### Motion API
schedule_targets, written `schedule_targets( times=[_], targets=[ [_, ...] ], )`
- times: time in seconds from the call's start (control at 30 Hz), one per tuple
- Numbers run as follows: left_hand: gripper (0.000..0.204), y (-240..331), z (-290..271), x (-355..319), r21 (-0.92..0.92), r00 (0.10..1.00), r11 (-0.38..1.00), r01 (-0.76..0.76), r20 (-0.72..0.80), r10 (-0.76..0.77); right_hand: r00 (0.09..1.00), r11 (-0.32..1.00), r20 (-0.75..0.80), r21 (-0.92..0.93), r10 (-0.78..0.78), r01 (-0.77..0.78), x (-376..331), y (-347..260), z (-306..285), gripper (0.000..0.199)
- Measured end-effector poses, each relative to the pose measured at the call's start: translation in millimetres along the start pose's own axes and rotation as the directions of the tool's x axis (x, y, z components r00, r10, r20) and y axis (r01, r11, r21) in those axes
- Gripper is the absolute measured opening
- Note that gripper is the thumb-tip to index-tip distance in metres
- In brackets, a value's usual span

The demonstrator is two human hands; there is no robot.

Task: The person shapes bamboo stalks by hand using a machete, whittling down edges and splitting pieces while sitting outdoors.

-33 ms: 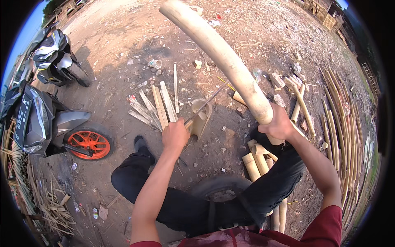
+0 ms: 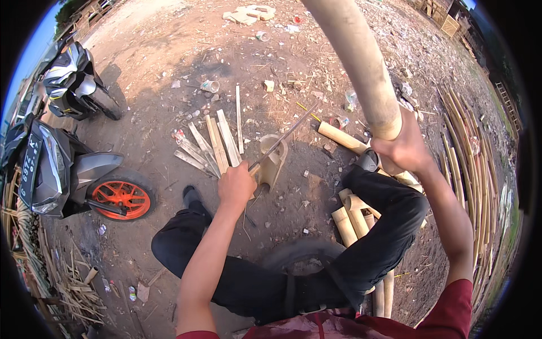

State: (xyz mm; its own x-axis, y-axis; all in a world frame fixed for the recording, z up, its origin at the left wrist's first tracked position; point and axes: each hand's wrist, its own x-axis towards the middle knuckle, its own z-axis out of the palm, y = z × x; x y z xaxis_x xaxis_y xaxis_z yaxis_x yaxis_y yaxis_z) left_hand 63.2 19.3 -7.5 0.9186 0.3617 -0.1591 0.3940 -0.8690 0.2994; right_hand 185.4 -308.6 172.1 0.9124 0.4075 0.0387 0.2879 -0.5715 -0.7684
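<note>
My left hand grips the handle of a long thin blade. The blade lies across the top of a short upright bamboo section standing on the dirt. My right hand is closed around a thick pale bamboo pole, which rises away from me past the top of the picture. I sit with my dark-trousered legs spread on either side of the bamboo section.
Split bamboo slats lie fanned out left of the section. Short bamboo tubes are piled by my right leg, and long canes lie at the right. Two motorbikes stand at the left, one with an orange wheel.
The pole's far end has swung to the right, and my right hand has shifted slightly right and up with it. My left hand and the blade stay where they were.
</note>
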Motion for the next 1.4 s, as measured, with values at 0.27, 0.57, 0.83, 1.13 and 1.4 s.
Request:
schedule_targets(
  times=[0.27, 0.57, 0.83, 1.13, 1.4],
  targets=[
    [0.024, -13, -13, -6, -0.002, 0.997, 0.997, 0.081, -0.01, -0.081, 0.819, 0.781, -0.489, 0.367, -0.301, 0.505, 7, -25, 14, 0.039],
    [0.024, -25, -24, 14, 0.115, 0.998, 0.992, 0.054, -0.028, -0.051, 0.996, 0.996, 0.09, 0.081, 0.019, -0.026, -15, 47, 101, 0.06],
    [0.024, -39, -14, 8, 0.075, 0.993, 0.991, 0.107, -0.052, -0.103, 0.779, 0.792, -0.479, 0.243, -0.404, 0.56, 14, -88, -28, 0.027],
    [0.022, -35, 10, 19, 0.086, 0.999, 0.996, -0.028, 0.018, 0.026, 0.918, 0.932, 0.221, -0.231, 0.329, -0.278, -62, 157, 162, 0.068],
    [0.027, -35, 56, 8, -0.073, 0.993, 0.992, 0.101, -0.045, -0.105, 0.967, 0.982, -0.217, 0.102, -0.135, 0.16, -11, 21, 47, 0.05]
  ],
)
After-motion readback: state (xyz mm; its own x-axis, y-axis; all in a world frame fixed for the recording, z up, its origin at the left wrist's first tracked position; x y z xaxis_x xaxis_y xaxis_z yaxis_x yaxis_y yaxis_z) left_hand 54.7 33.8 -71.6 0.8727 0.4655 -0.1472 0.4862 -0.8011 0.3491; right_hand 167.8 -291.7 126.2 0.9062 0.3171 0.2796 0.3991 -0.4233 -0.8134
